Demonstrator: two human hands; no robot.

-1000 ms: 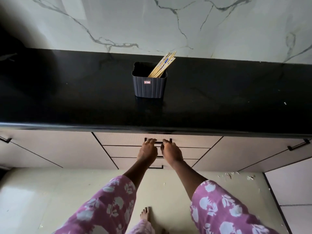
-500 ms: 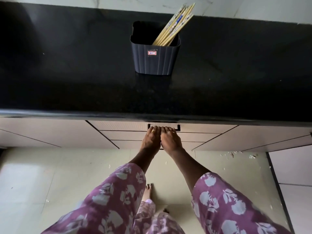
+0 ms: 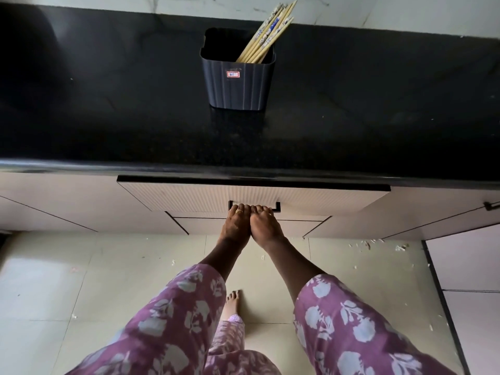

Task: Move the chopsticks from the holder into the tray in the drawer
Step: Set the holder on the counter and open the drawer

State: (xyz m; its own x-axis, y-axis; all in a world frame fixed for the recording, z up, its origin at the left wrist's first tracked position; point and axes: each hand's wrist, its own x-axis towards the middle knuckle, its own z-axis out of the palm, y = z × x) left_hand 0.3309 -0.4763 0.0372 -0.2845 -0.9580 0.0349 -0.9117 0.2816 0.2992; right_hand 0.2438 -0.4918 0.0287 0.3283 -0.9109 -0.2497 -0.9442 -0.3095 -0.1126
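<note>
Head view is all I have on my screen. Where are the hands?
— Both are on the drawer (image 3: 189, 196) below the countertop (image 3: 108, 104). I see the left hand (image 3: 235, 226) and the right hand (image 3: 266, 226) side by side, touching each other, on the black handle (image 3: 277, 205).
— What kind of hold?
— Each hand has its fingers curled over the handle bar from above, knuckles towards me. There is a ring (image 3: 239, 211) on a left finger. I see nothing else in either hand.
— And the drawer itself?
— Its front stands a little out from the cabinet fronts beside it, and the dark top edge shows. The inside is hidden from me under the countertop's lip.
— The chopsticks?
— The chopsticks (image 3: 267, 31) are in the holder (image 3: 238, 85), a dark ribbed tub with a small red label. It stands upright on the countertop near the marble wall, well apart from the hands. The sticks lean as a bundle to the right and their tips rise past the rim.
— Anything else?
— Purple floral sleeves (image 3: 176, 320), and a bare foot (image 3: 232, 301) on the pale tile floor (image 3: 81, 266).
</note>
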